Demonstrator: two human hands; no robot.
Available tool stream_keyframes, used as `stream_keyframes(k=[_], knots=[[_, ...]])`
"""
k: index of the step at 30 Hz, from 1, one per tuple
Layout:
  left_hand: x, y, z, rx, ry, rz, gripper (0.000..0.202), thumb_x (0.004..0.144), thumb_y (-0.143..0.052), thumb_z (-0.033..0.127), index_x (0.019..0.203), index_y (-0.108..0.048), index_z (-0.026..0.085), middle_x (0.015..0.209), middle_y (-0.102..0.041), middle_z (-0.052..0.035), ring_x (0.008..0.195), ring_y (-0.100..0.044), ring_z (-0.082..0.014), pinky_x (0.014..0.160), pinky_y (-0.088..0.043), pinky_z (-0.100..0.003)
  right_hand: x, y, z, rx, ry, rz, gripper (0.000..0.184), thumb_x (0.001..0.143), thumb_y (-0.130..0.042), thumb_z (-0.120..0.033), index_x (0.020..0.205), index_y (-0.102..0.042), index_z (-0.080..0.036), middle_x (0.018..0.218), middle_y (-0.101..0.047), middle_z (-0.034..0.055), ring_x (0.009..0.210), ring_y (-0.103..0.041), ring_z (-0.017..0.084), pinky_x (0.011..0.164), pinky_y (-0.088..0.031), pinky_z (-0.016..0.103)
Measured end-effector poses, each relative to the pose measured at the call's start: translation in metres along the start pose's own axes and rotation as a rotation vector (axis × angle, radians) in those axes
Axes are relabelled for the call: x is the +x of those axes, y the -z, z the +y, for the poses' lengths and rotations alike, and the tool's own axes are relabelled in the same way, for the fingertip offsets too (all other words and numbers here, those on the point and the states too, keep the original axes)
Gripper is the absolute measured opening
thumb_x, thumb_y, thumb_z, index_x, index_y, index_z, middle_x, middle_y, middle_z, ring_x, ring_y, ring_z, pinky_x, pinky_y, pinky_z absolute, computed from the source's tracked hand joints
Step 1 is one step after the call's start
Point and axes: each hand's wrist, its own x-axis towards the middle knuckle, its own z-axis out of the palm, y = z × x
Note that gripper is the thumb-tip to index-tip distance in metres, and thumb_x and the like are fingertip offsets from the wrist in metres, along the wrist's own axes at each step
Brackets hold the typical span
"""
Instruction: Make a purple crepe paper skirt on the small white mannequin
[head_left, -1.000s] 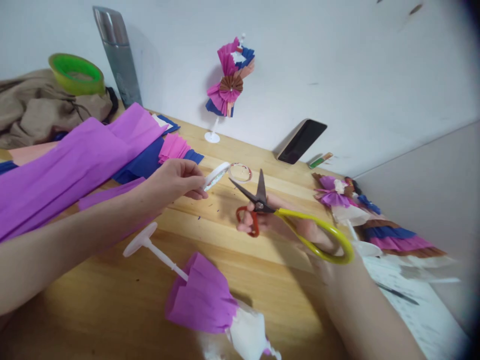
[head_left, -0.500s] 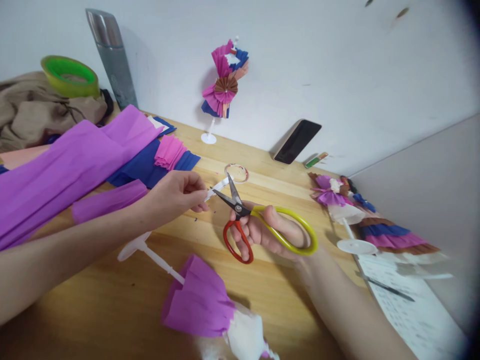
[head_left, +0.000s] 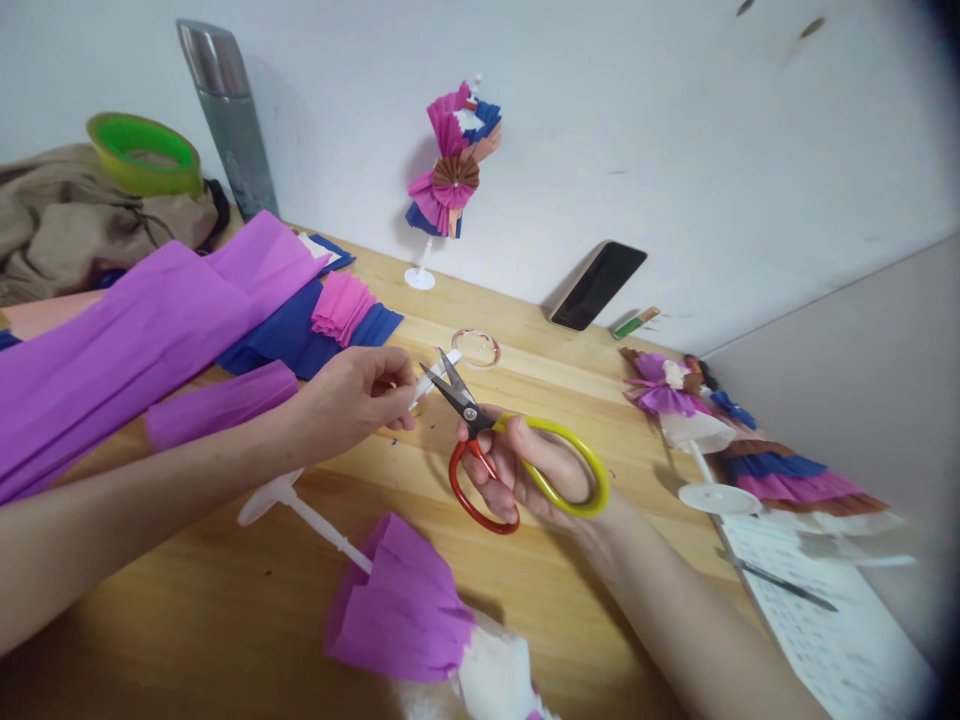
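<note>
My left hand [head_left: 375,388] is closed in a pinch at the near end of a narrow white strip [head_left: 430,380]. The strip runs up toward a thin clear ring [head_left: 476,348] lying on the table. In my right hand [head_left: 510,465] are scissors [head_left: 555,470] with one yellow and one red handle loop. Their dark blades are slightly apart and overlap the strip in view, close to my left fingertips. I cannot tell whether they touch it. Below my hands a small white mannequin on a stand lies on its side, dressed in a purple crepe paper skirt [head_left: 405,605].
Purple crepe paper [head_left: 150,350], blue and pink pieces and a green tape roll [head_left: 142,155] are on the left. A bottle [head_left: 229,120], a dressed mannequin [head_left: 454,170] and a phone [head_left: 598,285] stand along the wall. More dressed figures [head_left: 667,390] and a pen [head_left: 787,585] lie right.
The scissors' blades have come closer together, the handle loops too, and my right hand has shifted slightly left. My left hand keeps its pinch on the strip.
</note>
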Motion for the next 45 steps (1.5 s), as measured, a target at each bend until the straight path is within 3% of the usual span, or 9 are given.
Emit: stream_keyframes(k=[7,17,22,29,31,34,37,41,45], knots=[[0.001,0.000,0.000,-0.062,0.024,-0.012,0.009,0.075,-0.057,0.017,0.066,-0.053,0.017,0.059,-0.065,0.0025,0.059,-0.066,-0.0103,0.059,-0.052,-0.019,0.000,-0.006,0.006,-0.124,0.088,0.070,0.052,0.078,-0.064,-0.067,0.092,-0.054,-0.018,0.056,-0.050,-0.0076,0.029,-0.032,0.003,0.026,-0.025,0.016],[0.008,0.002,0.006,-0.206,0.264,0.179,0.017,0.078,-0.055,0.007,0.064,-0.055,0.015,0.056,-0.069,0.0002,0.056,-0.067,-0.0093,0.057,-0.052,-0.016,0.003,-0.004,0.001,-1.110,0.272,0.299,0.034,0.084,-0.061,-0.052,0.082,-0.051,-0.020,0.058,-0.040,-0.0067,0.049,-0.037,0.009,0.046,-0.029,0.021],[0.012,0.010,0.004,-0.087,0.160,0.185,0.014,0.076,-0.058,0.011,0.062,-0.055,0.016,0.055,-0.068,0.0007,0.056,-0.066,-0.0106,0.060,-0.053,-0.020,-0.003,0.007,-0.016,-1.610,-0.031,0.474,0.020,0.085,-0.061,-0.035,0.095,-0.062,-0.018,0.072,-0.065,0.0038,0.060,-0.056,0.016,0.055,-0.032,0.025],[0.006,0.012,-0.001,0.234,-0.102,-0.019,0.010,0.075,-0.054,0.020,0.066,-0.056,0.016,0.063,-0.068,-0.0011,0.061,-0.064,-0.0131,0.058,-0.048,-0.023,-0.028,0.005,-0.032,-1.848,-0.146,0.309,0.038,0.080,-0.052,-0.012,0.115,-0.064,-0.022,0.065,-0.069,0.0025,0.056,-0.061,0.018,0.052,-0.029,0.027],[0.005,0.011,-0.005,0.345,-0.158,-0.033,0.012,0.076,-0.053,0.021,0.065,-0.056,0.017,0.062,-0.066,0.0001,0.058,-0.060,-0.0114,0.055,-0.044,-0.021,-0.032,0.005,-0.035,-1.847,-0.049,0.411,0.027,0.085,-0.050,-0.016,0.105,-0.069,-0.019,0.064,-0.069,0.0047,0.054,-0.062,0.019,0.051,-0.032,0.027],[0.002,0.010,-0.008,0.484,-0.238,-0.065,0.016,0.078,-0.049,0.021,0.065,-0.057,0.017,0.060,-0.063,0.0015,0.053,-0.054,-0.0091,0.051,-0.036,-0.020,-0.029,0.008,-0.038,-1.657,0.364,0.620,0.032,0.090,-0.042,-0.015,0.110,-0.068,-0.015,0.091,-0.075,0.0114,0.069,-0.068,0.020,0.059,-0.045,0.028],[-0.002,0.008,-0.005,0.573,-0.315,-0.179,0.018,0.080,-0.047,0.021,0.068,-0.060,0.016,0.061,-0.062,0.0016,0.053,-0.051,-0.0081,0.051,-0.033,-0.020,-0.019,0.013,-0.037,-1.404,0.612,0.436,0.039,0.090,-0.040,-0.011,0.120,-0.063,-0.016,0.115,-0.071,0.0109,0.089,-0.070,0.018,0.074,-0.053,0.029],[-0.005,0.005,-0.001,0.571,-0.333,-0.324,0.019,0.082,-0.046,0.021,0.071,-0.060,0.016,0.059,-0.057,0.0028,0.055,-0.047,-0.0079,0.053,-0.034,-0.019,-0.009,0.025,-0.035,-1.326,0.447,0.078,0.037,0.083,-0.040,-0.002,0.097,-0.070,-0.017,0.088,-0.074,0.0046,0.078,-0.069,0.014,0.073,-0.053,0.024],[-0.002,0.003,-0.005,0.543,-0.327,-0.299,0.020,0.083,-0.045,0.022,0.068,-0.055,0.016,0.057,-0.051,0.0037,0.052,-0.042,-0.0078,0.052,-0.033,-0.019,-0.004,0.035,-0.033,-1.408,0.411,-0.006,0.042,0.074,-0.040,0.005,0.091,-0.072,-0.016,0.086,-0.073,0.0038,0.077,-0.067,0.014,0.072,-0.052,0.024]])
